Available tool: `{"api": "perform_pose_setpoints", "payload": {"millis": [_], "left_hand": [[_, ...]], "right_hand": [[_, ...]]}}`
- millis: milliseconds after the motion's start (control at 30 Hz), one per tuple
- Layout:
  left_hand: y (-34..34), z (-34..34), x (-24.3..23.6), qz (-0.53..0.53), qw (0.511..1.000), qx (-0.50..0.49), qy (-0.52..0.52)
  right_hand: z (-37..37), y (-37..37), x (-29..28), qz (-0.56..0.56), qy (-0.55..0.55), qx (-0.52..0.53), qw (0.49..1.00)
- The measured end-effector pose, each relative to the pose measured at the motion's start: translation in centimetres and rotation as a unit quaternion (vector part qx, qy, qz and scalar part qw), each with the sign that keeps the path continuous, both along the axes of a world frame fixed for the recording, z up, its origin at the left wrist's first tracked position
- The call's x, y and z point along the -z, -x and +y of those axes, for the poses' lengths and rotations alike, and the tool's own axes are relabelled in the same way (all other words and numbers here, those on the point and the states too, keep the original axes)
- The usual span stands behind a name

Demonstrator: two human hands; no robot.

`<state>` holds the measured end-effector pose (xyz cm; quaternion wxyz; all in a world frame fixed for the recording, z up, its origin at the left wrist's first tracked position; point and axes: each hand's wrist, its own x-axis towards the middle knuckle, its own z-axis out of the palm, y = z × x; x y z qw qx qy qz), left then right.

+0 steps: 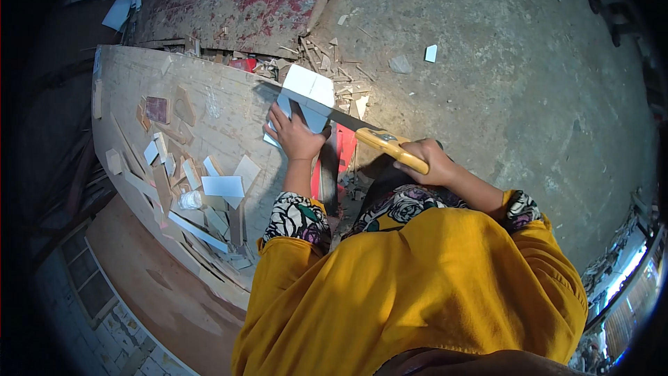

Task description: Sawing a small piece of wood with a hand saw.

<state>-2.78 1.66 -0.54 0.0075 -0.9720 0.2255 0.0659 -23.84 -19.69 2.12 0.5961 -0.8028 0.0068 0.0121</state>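
Observation:
My left hand holds a white-faced board at the edge of the pale wooden work surface, its fingers spread across the board. My right hand grips the yellow handle of a handsaw, whose dark blade runs leftward across the board, below its upper white face. The blade's teeth are too small to make out. Beside the board, under the blade, is a red strip next to a dark one.
Offcuts and a white roll lie on the left of the work surface. Wood scraps litter the concrete floor beyond the board. A dirty red panel lies at the back, with white strips at upper left.

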Motion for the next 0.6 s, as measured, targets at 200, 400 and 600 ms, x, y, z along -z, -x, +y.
{"api": "perform_pose_setpoints", "payload": {"millis": [200, 400, 600], "left_hand": [[0.1, 0.6, 1.1, -0.025, 0.999, 0.029, 0.03], [0.0, 0.0, 1.0, -0.009, 1.0, 0.018, -0.019], [1.5, -1.4, 1.0, -0.036, 0.998, 0.009, 0.045]], "right_hand": [[0.1, 0.5, 0.9, 0.017, -0.027, -0.001, 0.999], [1.8, -3.8, 1.9, -0.026, 0.005, 0.02, 0.999], [0.9, -2.1, 0.8, 0.024, -0.04, 0.04, 0.998]]}}
